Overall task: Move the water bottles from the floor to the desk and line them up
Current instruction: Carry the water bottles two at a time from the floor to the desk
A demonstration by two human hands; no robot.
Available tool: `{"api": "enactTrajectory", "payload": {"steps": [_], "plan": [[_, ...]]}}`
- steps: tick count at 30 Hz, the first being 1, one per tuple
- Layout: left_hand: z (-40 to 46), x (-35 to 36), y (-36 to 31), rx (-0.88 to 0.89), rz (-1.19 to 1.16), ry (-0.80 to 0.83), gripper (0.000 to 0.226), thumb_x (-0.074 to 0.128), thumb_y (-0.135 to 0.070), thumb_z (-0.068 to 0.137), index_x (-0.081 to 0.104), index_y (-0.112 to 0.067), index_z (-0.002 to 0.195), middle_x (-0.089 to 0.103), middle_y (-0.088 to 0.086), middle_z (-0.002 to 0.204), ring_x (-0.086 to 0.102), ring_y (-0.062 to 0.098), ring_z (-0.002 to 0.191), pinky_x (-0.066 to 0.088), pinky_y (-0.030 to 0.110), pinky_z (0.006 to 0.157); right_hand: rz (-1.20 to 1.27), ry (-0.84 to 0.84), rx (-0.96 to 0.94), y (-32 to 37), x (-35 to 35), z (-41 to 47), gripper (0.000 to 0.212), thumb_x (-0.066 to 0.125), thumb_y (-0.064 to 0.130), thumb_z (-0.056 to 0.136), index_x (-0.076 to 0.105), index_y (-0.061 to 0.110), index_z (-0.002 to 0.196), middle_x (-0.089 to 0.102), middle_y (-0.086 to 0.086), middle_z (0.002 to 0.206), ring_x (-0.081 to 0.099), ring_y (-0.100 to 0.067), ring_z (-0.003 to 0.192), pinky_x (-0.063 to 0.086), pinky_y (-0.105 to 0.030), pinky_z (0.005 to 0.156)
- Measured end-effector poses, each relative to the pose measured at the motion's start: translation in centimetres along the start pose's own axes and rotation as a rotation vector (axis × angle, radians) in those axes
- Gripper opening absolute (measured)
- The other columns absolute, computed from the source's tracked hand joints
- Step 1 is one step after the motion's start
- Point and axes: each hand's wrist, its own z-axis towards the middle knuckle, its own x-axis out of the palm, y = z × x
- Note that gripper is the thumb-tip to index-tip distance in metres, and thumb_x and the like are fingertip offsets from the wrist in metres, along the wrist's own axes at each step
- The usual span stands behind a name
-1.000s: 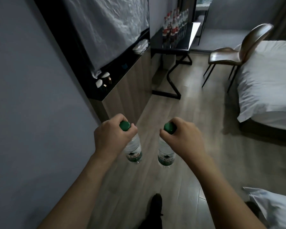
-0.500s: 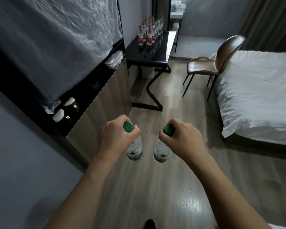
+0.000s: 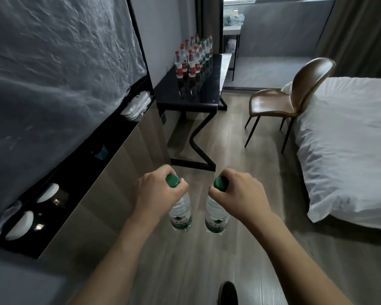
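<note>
The floor (image 3: 233, 146) is grey wood planks. At 12 o'clock stands a black desk (image 3: 209, 93) with a row of bottles (image 3: 193, 59) on its far left part, red caps in front, green labels behind. A brown chair (image 3: 295, 97) is at 1 o'clock, touching a white bed (image 3: 348, 137) at 3 o'clock. A low cabinet (image 3: 110, 172) runs along the wall at 9 o'clock.

The left hand (image 3: 157, 192) curls its fingers around the neck of the left bottle (image 3: 180, 213); the right hand (image 3: 240, 192) grips the right bottle (image 3: 216, 216) the same way. Both bottles hang upright above the floor at 6 o'clock, near each other but apart, with green caps and clear water inside.
</note>
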Motion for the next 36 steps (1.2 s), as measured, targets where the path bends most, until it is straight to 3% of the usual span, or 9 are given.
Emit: {"api": "enactTrajectory", "payload": {"steps": [5,16,23,30,36], "plan": [[8.6,3.4,-3.1,0.010,-0.003,-0.028,0.026,0.068,-0.039,0.070,0.054,-0.018,0.066,0.054,-0.002,0.054,0.057,0.027,0.060,0.046,0.033,0.061,0.021,-0.022,-0.010,-3.4,-1.3,8.5,0.027,0.054,0.049,0.073,0.051,0.022,0.078,0.059,0.004,0.067,0.057,-0.024,0.064,0.048,-0.033,0.061],[26.1,12.0,-5.6,0.016,-0.034,-0.007,0.027,0.064,-0.042,0.071,0.054,-0.018,0.066,0.055,-0.001,0.056,0.057,0.025,0.061,0.050,0.036,0.063,0.020,-0.046,0.049,-9.4,0.2,27.5,0.031,0.056,0.050,0.073,0.046,0.021,0.070,0.056,0.005,0.064,0.054,-0.026,0.062,0.036,-0.030,0.054],[39.9,18.0,-5.1,0.022,-0.060,0.018,0.025,0.069,-0.036,0.072,0.052,-0.019,0.065,0.053,-0.003,0.053,0.054,0.019,0.058,0.045,0.031,0.061,0.025,-0.051,0.069,-11.3,1.3,41.9,0.031,0.057,0.050,0.074,0.049,0.020,0.075,0.059,0.003,0.068,0.057,-0.025,0.066,0.049,-0.034,0.061],[53.4,24.3,-5.8,0.027,-0.054,0.007,0.026,0.057,-0.047,0.068,0.044,-0.025,0.062,0.050,-0.005,0.052,0.054,0.018,0.056,0.047,0.032,0.060,0.062,-0.065,0.090,-14.8,1.7,55.7,0.030,0.058,0.050,0.073,0.049,0.021,0.076,0.060,0.003,0.068,0.058,-0.027,0.068,0.050,-0.036,0.064],[62.8,31.6,-7.4,0.016,0.054,-0.043,0.027,0.061,-0.049,0.069,0.048,-0.026,0.064,0.048,-0.009,0.049,0.047,0.003,0.050,0.029,0.022,0.050,0.075,-0.022,0.066,-20.7,2.9,66.6,0.031,0.057,0.050,0.072,0.049,0.020,0.075,0.059,0.004,0.067,0.058,-0.027,0.068,0.050,-0.036,0.064]]}}
